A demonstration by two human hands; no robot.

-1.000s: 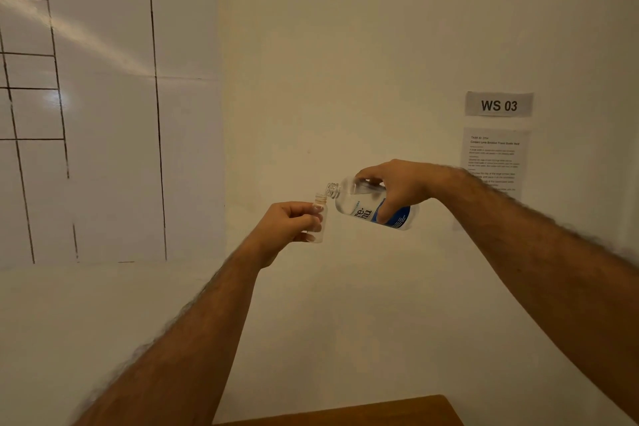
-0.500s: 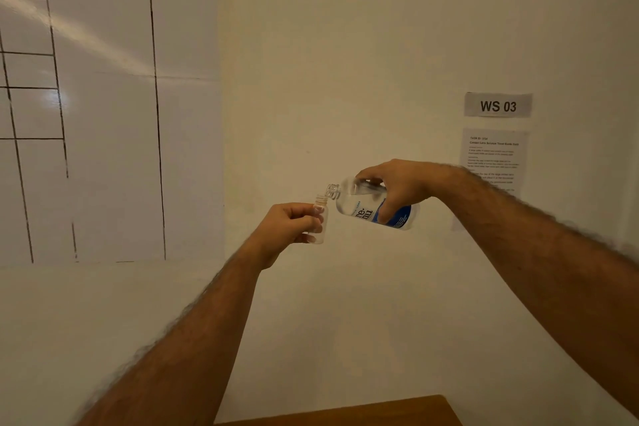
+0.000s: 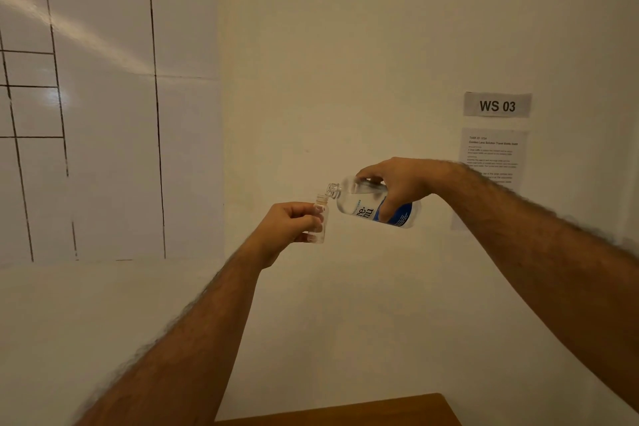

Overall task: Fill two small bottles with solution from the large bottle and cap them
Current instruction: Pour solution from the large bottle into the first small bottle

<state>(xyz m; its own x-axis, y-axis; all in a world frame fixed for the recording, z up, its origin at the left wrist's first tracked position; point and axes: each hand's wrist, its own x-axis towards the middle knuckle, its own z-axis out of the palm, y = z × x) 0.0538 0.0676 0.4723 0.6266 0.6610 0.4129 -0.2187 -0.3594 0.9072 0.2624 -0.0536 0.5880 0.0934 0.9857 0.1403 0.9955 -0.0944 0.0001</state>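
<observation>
My left hand (image 3: 288,223) grips a small clear bottle (image 3: 320,218), held upright in mid-air with its open neck at the top. My right hand (image 3: 397,183) holds the large clear bottle (image 3: 366,204) with a blue and white label, tipped nearly on its side. Its uncapped mouth sits just above and to the right of the small bottle's neck. Clear liquid lies in the large bottle's body. Whether liquid is flowing is too fine to tell. No second small bottle and no caps are in view.
A wooden table's far edge (image 3: 345,413) shows at the bottom. Behind the hands is a plain wall with a "WS 03" sign (image 3: 497,105) and a printed sheet (image 3: 492,156). White tiled wall (image 3: 103,114) stands at the left.
Both hands hold nearly the same pose. The large bottle's mouth has stayed over the small bottle's neck, with only a slight shift.
</observation>
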